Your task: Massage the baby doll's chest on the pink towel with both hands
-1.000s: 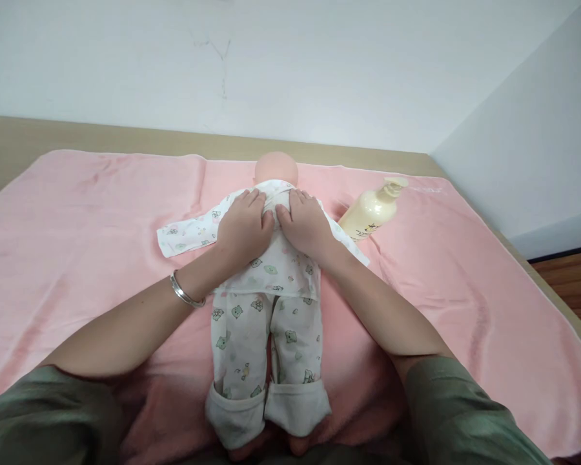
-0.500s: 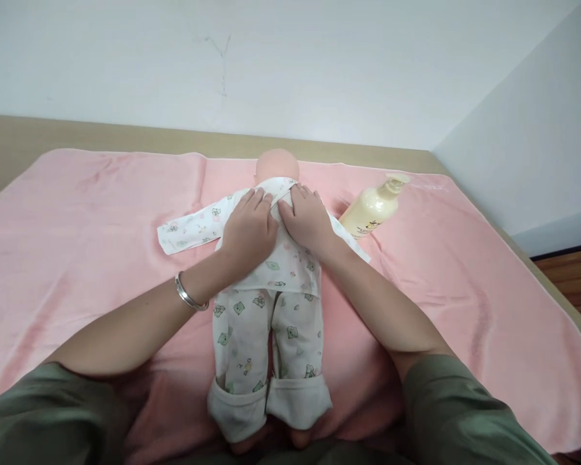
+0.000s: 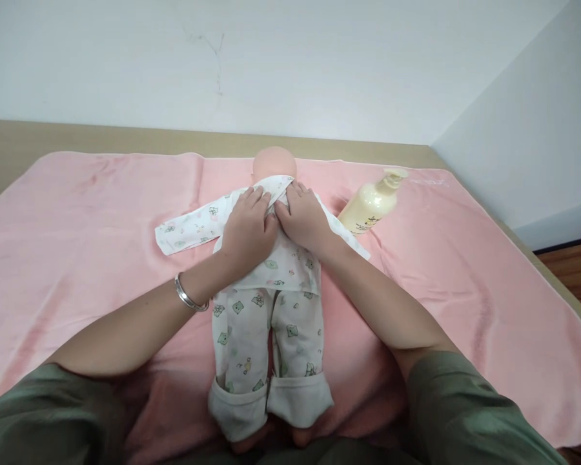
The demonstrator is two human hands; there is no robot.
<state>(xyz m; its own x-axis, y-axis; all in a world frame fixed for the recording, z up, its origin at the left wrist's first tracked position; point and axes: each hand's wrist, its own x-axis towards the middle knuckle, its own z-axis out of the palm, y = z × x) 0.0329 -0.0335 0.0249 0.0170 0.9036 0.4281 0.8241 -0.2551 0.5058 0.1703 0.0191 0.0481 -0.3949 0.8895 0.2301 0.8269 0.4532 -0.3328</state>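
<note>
Rests the left hand (image 3: 249, 226) palm down on the shirt (image 3: 278, 276), with fingers outstretched and nearly together. Mirrors it with the right hand (image 3: 306, 216) — open, gently curved, thumb just short of the other. Seems to grip nothing; cannot tell whether any fingertip catches the cloth. Frames with both thumbs a diagonal fold of thin white fabric, printed with small green and pink figures. Covers thus the upper body of the doll (image 3: 274, 163), laid lengthwise mid-blanket, smooth round head at the far end. Matches in print the straight trousers (image 3: 244, 320) below, ending in thick, plain turned-up cuffs. Wears a polished silver bangle (image 3: 190, 294) on the left wrist. Has beyond the right hand a glossy cream bottle (image 3: 370, 205) — round-shouldered, pump-topped — beside a doll sleeve. Spreads outward into plush pink blanket (image 3: 436, 258), softly creased, then pale wooden surface (image 3: 126, 134) and smooth white wall (image 3: 319, 71).
</note>
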